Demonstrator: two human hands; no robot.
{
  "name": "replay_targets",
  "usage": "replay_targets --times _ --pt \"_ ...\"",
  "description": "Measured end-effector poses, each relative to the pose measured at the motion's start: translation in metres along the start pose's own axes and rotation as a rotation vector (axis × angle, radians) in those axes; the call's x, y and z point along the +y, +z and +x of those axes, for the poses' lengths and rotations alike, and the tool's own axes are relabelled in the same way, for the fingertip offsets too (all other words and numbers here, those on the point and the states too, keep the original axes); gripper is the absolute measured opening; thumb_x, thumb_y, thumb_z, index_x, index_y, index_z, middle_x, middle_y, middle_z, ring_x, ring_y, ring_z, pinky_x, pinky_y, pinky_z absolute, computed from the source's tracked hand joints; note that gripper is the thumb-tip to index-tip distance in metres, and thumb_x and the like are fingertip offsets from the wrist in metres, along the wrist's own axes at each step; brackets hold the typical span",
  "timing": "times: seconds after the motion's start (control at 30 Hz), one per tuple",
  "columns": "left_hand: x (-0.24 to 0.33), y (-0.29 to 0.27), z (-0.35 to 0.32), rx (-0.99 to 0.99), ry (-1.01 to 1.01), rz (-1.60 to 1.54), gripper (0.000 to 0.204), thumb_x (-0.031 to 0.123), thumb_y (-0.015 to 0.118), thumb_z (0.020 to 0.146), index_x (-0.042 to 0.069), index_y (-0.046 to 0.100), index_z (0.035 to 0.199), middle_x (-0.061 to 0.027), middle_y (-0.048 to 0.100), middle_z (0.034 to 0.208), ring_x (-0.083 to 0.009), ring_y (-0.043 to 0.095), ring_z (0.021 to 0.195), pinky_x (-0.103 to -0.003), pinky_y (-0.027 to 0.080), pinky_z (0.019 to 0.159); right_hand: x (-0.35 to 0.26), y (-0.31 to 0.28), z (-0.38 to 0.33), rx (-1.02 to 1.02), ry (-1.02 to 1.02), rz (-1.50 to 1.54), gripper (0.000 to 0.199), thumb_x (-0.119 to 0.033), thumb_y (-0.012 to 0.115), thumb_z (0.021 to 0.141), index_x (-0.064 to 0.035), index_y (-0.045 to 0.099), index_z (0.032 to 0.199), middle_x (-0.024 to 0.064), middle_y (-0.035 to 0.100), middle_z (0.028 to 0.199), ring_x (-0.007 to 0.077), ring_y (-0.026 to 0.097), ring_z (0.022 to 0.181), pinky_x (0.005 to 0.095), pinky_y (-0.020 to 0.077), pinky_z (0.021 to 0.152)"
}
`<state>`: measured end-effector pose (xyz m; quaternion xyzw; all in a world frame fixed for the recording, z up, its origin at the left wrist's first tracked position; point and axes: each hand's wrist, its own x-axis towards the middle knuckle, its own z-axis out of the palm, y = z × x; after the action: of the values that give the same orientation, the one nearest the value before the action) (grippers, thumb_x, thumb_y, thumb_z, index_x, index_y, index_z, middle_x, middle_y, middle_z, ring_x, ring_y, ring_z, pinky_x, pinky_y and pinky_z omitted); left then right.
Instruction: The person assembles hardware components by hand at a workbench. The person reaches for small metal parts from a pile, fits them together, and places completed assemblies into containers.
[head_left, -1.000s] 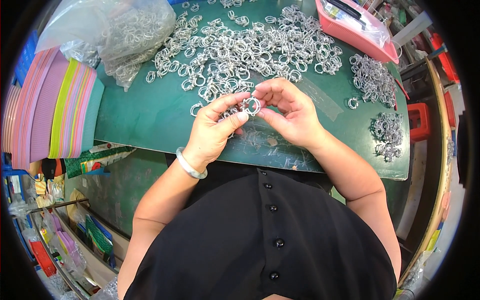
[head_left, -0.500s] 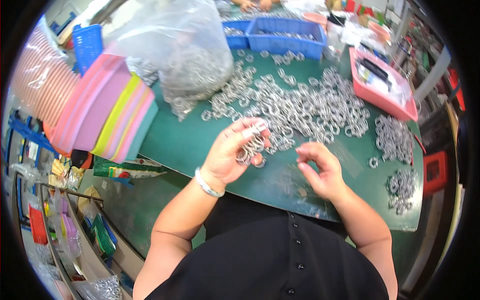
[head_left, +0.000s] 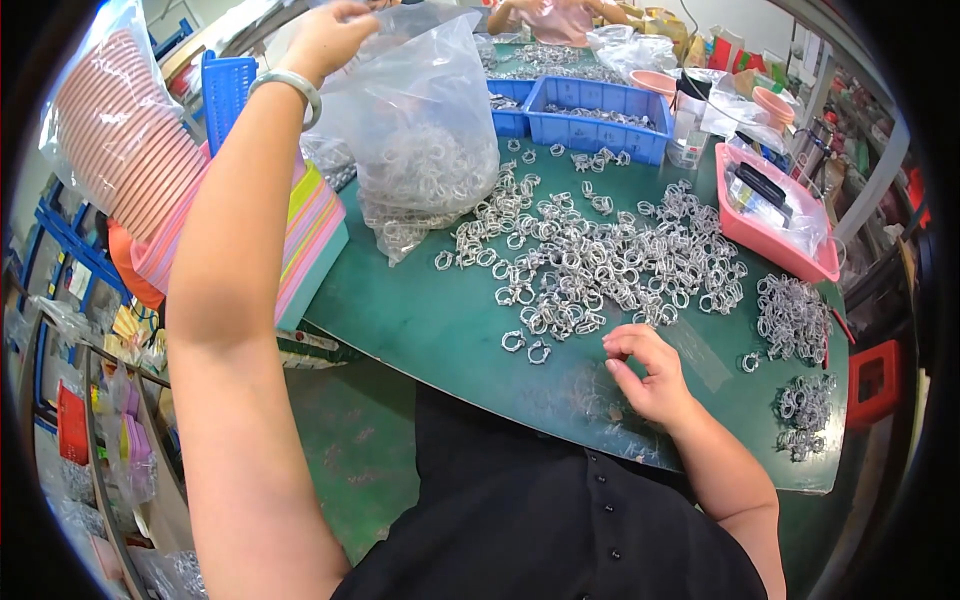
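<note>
My left hand [head_left: 335, 38] is stretched far forward and left, over the top of a clear plastic bag [head_left: 425, 160] partly filled with small silvery metal rings. Its fingertips are blurred, so whether rings are in them cannot be told. Low over the green table [head_left: 420, 330], my right hand [head_left: 650, 372] is open, with thumb and curled fingers apart and nothing visible between them. Just beyond it spreads a loose pile of metal rings [head_left: 590, 270] with small lugs. Two single rings [head_left: 526, 346] lie at the pile's near left edge.
Blue bins [head_left: 597, 115] with metal parts stand behind the pile. A pink tray [head_left: 775, 215] sits at right, near two smaller ring heaps [head_left: 792, 318]. Stacked coloured baskets [head_left: 318, 235] flank the table's left. Another person's arms [head_left: 560, 15] show at the far end.
My left hand, which held several rings above the near side of the pile, has swung up and left to the plastic bag. My right hand stays near the table's front, fingers still curled.
</note>
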<state>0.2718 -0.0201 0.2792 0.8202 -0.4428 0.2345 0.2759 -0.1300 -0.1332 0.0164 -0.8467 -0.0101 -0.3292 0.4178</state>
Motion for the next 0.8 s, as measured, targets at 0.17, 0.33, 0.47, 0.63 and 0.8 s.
replay_targets --times 0.17,0.33,0.47,0.63,0.8 --pt "-0.005 0.002 -0.009 0.051 0.019 -0.093 0.033 0.025 0.060 0.082 0.006 0.061 0.109 -0.0048 0.062 0.100 -0.0120 0.053 0.094 -0.025 0.039 0.084 -0.001 -0.002 0.001 -0.010 0.003 -0.003 0.019 0.007 0.059 0.072 -0.0004 0.057 0.090 0.0106 0.057 0.094 0.0177 0.057 0.075 0.0257 0.0478 0.065" --pt "0.066 0.017 -0.082 0.431 0.511 -0.069 0.015 0.013 0.061 0.079 0.006 0.066 0.092 -0.0059 0.061 0.081 -0.0122 0.055 0.067 -0.023 0.044 0.062 0.009 -0.001 -0.004 -0.032 0.074 -0.023 0.019 0.005 0.060 0.072 -0.0012 0.057 0.089 0.0112 0.057 0.092 0.0222 0.058 0.080 0.0275 0.0475 0.069" --pt "0.085 0.062 -0.168 -0.058 0.489 -0.253 0.016 0.015 0.062 0.075 0.004 0.062 0.087 -0.0106 0.059 0.083 -0.0258 0.057 0.074 -0.033 0.046 0.065 0.013 0.004 -0.002 -0.038 0.038 -0.068 0.018 0.003 0.062 0.071 -0.0017 0.056 0.087 0.0115 0.057 0.089 0.0261 0.058 0.082 0.0306 0.0472 0.071" --pt "0.077 0.144 -0.230 -0.499 0.302 -0.254 0.045 0.022 0.067 0.075 0.007 0.053 0.116 -0.0170 0.046 0.121 -0.0310 0.045 0.113 -0.037 0.039 0.092 0.017 0.002 -0.005 -0.042 0.068 -0.067 0.018 0.001 0.061 0.072 -0.0036 0.056 0.088 0.0097 0.057 0.092 0.0250 0.057 0.085 0.0302 0.0467 0.072" --pt "0.084 0.195 -0.222 -0.488 0.223 -0.348 0.066 0.041 0.064 0.074 0.013 0.041 0.130 -0.0169 0.037 0.133 -0.0329 0.034 0.123 -0.042 0.028 0.101 0.019 0.003 -0.004 -0.051 0.074 -0.093 0.017 0.000 0.062 0.072 -0.0039 0.056 0.088 0.0089 0.056 0.092 0.0247 0.057 0.085 0.0307 0.0466 0.071"
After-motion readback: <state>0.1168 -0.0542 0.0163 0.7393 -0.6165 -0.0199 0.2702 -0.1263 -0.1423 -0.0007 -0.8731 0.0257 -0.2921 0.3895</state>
